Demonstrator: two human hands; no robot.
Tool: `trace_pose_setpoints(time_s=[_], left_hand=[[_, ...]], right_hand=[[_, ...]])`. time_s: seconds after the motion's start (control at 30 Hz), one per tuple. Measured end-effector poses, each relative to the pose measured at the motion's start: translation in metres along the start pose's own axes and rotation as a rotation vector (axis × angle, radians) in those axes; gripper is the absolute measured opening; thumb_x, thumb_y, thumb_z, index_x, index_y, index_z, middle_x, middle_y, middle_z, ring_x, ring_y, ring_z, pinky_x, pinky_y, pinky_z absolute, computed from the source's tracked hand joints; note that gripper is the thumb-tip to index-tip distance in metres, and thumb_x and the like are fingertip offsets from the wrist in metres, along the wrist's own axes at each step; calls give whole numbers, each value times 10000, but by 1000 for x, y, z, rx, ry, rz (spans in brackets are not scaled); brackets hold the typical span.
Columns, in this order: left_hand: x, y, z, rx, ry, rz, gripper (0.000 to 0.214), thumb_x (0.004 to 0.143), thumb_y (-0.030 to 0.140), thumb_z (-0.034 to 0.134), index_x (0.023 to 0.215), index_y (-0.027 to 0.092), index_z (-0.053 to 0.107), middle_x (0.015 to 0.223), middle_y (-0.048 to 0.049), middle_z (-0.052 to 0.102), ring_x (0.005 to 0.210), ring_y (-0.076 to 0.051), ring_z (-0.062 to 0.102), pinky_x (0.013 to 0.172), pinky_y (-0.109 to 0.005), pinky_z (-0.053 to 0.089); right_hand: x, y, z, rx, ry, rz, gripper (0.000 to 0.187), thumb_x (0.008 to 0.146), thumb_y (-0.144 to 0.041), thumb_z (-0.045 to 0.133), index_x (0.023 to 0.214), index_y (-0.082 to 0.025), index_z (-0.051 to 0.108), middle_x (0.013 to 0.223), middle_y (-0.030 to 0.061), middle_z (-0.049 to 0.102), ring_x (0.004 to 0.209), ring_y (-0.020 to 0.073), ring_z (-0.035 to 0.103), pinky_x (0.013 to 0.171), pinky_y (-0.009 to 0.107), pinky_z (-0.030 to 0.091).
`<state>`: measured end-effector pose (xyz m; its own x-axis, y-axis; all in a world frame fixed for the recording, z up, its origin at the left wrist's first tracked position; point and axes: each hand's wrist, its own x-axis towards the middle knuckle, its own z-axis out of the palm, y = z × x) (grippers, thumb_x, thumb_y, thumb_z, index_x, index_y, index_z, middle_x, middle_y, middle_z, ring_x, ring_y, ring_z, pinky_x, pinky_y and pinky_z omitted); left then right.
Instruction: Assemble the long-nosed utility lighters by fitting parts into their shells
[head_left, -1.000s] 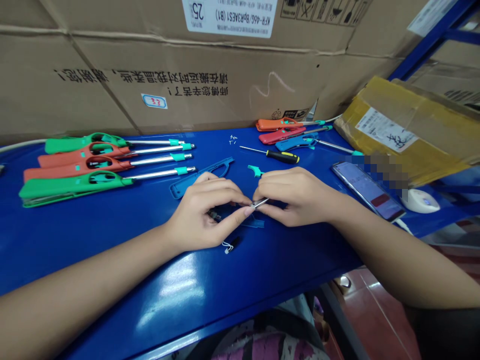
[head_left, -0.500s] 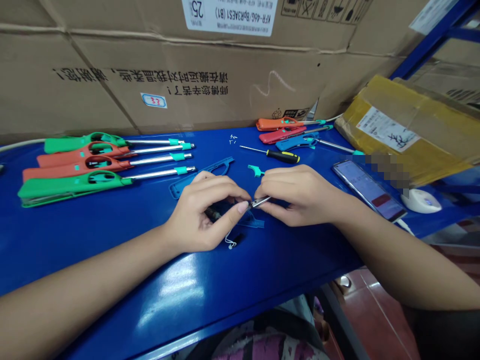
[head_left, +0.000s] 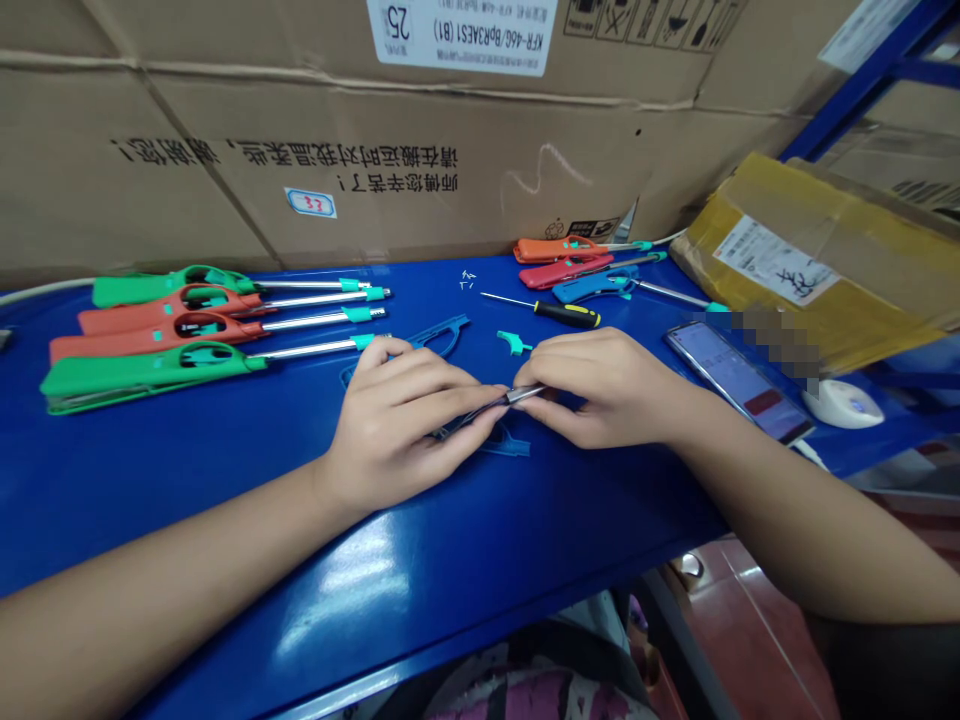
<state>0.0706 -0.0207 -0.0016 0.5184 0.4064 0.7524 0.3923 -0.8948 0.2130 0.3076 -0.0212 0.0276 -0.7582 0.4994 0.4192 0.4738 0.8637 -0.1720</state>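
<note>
Both hands meet above the blue table. My right hand pinches a shiny metal tube, most of it hidden by the fingers. My left hand is closed on a thin dark part at the tube's open end; whether it goes inside I cannot tell. Under and behind the left hand lie blue plastic lighter casing pieces, partly covered. A teal trigger rests on the table just beyond the right fingers.
Several green and orange long-necked lighters lie in a row at left. More lighters, a yellow-black screwdriver and tiny white bits are behind. At right are a phone, a white device and a taped box.
My left fingers have straightened and moved slightly toward the metal tube, with the dark part now in line with it. The white wires below the left hand have gone from sight.
</note>
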Motion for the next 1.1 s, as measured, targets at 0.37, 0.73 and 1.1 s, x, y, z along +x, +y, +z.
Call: trace_pose_setpoints(time_s=[0.37,0.73,1.1], left_hand=[[0,2,2,-26,30,-14,38,861,206,761,884,213,732,791,15,779,674,-137,693,727,-355,434],[0,1,3,-94,17,-30,42,847,185,769,863,199,733,800,-2,783,675,-147,695,724,-365,448],[0,1,5,-206,-41,-94,33,849,201,765,859,210,735,778,20,765,681,-128,695,728,-348,439]], right_hand=[[1,-3,-1,-135,-1,-47,222,995,-242,493,884,-150,662,765,38,670,713,158,599,647,264,429],[4,-4,-1,-312,59,-148,294,1014,-197,441,828,-156,666,700,25,638,669,161,532,604,279,373],[2,-10,-4,-120,-47,-91,191,907,-339,552,866,-166,623,761,23,610,710,162,522,612,288,356]])
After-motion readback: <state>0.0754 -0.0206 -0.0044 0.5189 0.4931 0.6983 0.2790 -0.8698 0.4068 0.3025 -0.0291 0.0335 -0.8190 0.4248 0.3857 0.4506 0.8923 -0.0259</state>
